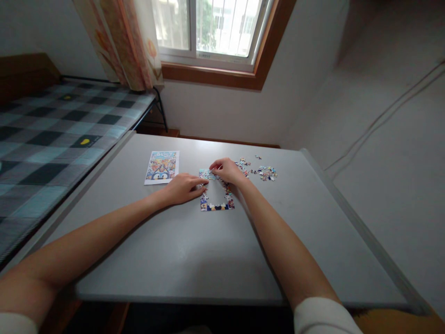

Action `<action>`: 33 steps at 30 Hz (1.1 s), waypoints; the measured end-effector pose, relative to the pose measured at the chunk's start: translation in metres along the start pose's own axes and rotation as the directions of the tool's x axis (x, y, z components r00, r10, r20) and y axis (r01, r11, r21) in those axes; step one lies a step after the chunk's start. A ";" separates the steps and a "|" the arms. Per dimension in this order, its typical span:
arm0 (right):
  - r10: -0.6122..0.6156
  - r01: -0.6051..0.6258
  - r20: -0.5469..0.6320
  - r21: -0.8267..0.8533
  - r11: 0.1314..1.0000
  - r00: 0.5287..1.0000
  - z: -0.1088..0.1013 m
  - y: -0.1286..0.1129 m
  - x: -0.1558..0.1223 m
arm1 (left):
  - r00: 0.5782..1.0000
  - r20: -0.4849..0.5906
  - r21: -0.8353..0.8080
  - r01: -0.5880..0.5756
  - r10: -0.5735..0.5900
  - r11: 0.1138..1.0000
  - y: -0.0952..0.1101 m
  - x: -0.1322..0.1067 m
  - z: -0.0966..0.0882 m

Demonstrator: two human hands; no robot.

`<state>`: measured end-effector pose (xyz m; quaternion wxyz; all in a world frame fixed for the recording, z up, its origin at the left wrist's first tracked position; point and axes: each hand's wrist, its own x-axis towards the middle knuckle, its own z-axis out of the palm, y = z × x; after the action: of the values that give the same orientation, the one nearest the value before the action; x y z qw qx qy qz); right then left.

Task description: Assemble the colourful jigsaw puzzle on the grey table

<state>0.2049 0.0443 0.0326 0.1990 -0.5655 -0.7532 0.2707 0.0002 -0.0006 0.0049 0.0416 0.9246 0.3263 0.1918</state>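
Observation:
A partly joined jigsaw puzzle point(218, 208) lies on the grey-white table, its pieces forming a rectangular frame around a bare middle. My left hand point(186, 188) rests at the puzzle's left side, palm down, fingers stretched over the edge pieces. At the top edge, my right hand point(225, 170) has its thumb and fingertips pinched together. A small light piece seems to be between them, but it is too small to make out fully. To the left lies a printed reference picture point(162, 166) of colourful cartoon figures with a dog's face at the bottom.
Loose puzzle pieces point(267, 173) lie scattered to the right of my right hand, some partly behind it. The table point(174, 250) has raised side edges. A bed with a checked cover point(76, 116) stands to the left. Behind are a curtain point(121, 46) and a window point(222, 28).

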 end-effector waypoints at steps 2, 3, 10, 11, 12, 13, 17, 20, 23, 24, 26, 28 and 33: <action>-0.012 0.012 0.004 0.011 1.000 1.000 -0.001 0.000 -0.001 | 1.000 -0.001 0.001 0.006 -0.006 1.000 0.000 0.000 0.000; -0.019 0.019 0.008 0.017 1.000 1.000 -0.001 0.000 -0.001 | 1.000 -0.002 0.002 0.009 -0.009 1.000 -0.001 0.000 0.001; -0.048 0.048 0.026 -0.009 0.999 0.999 -0.001 0.000 -0.002 | 1.000 -0.006 0.005 0.008 -0.008 1.000 0.000 0.000 0.000; -0.048 0.049 0.029 -0.014 0.999 0.998 -0.001 0.000 -0.002 | 1.000 -0.005 0.003 0.008 -0.008 1.000 0.001 0.000 0.000; -0.049 0.050 0.031 -0.018 0.999 0.998 -0.001 0.000 -0.002 | 1.000 -0.001 0.001 0.009 -0.009 1.000 0.001 0.000 0.000; -0.050 0.051 0.033 -0.021 0.998 0.998 -0.001 -0.001 -0.002 | 1.000 0.001 0.001 0.011 -0.011 1.000 0.001 0.000 -0.001; -0.055 0.057 0.042 -0.043 0.997 0.998 -0.004 -0.004 -0.004 | 1.000 0.007 -0.004 0.008 -0.008 1.000 0.002 0.001 -0.001; -0.074 0.077 0.053 -0.059 0.995 0.996 -0.005 -0.004 -0.005 | 1.000 0.004 -0.007 0.005 -0.005 1.000 0.001 0.001 -0.001; -0.103 0.108 0.073 -0.068 0.992 0.992 -0.003 -0.003 -0.005 | 1.000 0.001 -0.004 0.007 -0.007 1.000 0.000 0.001 0.000; -0.109 0.114 0.077 -0.071 0.991 0.991 -0.002 -0.002 -0.004 | 1.000 0.000 -0.003 0.007 -0.007 1.000 0.000 0.001 0.000; -0.112 0.118 0.078 -0.074 0.990 0.991 0.000 -0.001 -0.003 | 1.000 -0.003 0.003 0.008 -0.008 1.000 0.001 0.001 0.000; -0.113 0.118 0.070 -0.068 0.991 0.991 0.001 0.000 -0.003 | 1.000 -0.001 0.010 0.011 -0.011 1.000 0.001 0.001 0.000; -0.123 0.122 0.044 0.028 0.992 0.991 0.003 0.003 0.000 | 1.000 0.014 0.025 0.020 -0.020 0.999 0.000 0.000 0.001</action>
<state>0.2051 0.0439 0.0284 0.2053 -0.5092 -0.7875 0.2801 0.0012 -0.0007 0.0041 0.0343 0.9231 0.3377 0.1808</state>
